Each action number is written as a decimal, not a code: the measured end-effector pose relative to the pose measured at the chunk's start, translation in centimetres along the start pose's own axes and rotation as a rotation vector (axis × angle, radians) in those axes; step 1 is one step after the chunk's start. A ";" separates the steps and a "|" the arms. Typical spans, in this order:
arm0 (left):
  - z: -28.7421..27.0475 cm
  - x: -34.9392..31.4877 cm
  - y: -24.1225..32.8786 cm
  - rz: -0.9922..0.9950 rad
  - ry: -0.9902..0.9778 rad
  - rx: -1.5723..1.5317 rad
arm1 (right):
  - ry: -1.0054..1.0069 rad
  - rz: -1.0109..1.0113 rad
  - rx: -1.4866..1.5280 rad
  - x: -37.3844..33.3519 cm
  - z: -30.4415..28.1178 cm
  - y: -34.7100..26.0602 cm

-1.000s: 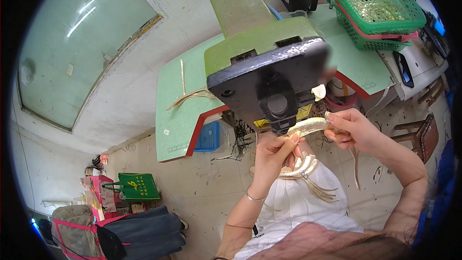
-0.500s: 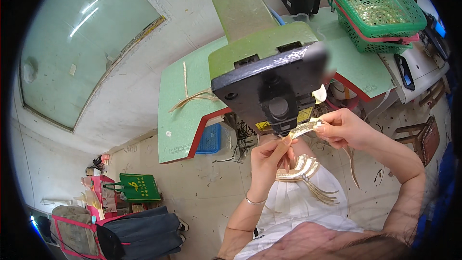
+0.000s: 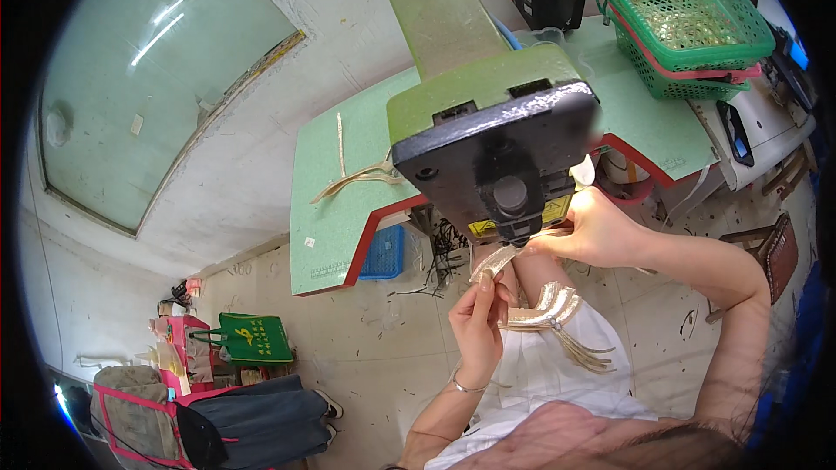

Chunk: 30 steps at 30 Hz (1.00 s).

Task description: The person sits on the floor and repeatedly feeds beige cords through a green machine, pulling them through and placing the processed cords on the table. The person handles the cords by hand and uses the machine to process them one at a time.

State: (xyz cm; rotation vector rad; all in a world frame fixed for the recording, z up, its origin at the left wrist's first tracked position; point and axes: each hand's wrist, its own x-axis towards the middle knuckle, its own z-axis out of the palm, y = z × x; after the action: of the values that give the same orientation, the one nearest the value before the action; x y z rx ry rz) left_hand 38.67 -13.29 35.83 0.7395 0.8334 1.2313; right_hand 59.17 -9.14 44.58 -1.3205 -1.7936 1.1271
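Note:
My left hand [image 3: 477, 326] pinches the lower end of a shiny gold strap [image 3: 494, 265] between thumb and fingers. The strap slants up to the small tip under the black head [image 3: 501, 178] of a green-armed machine. Right beside that tip is my right hand [image 3: 599, 231], thumb stretched toward the strap, fingers closed around its other end; the head and hand partly hide that end. On my lap, over white cloth, lies a bundle of gold straps [image 3: 544, 312] with thin tasselled ends.
More gold straps [image 3: 357, 178] lie on the green table [image 3: 318, 235] to the left. Stacked green baskets [image 3: 679, 52] and a phone [image 3: 736, 133] are at the right. A blue crate [image 3: 383, 252] stands below the table, a wooden stool [image 3: 771, 252] at right, bags [image 3: 252, 337] at lower left.
My right hand has moved left to the machine tip. My left hand has dropped slightly down and left, and the strap now slopes down from the tip toward it.

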 end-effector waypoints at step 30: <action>1.6 3.8 5.4 -0.098 -0.367 0.414 | -0.036 0.209 1.030 -2.5 -2.7 5.8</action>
State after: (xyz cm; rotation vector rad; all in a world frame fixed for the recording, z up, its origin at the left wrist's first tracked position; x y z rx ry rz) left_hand 37.83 -8.63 40.69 1.2033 0.8138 0.8054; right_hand 64.57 -10.06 40.54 -0.8307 -0.8202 1.8298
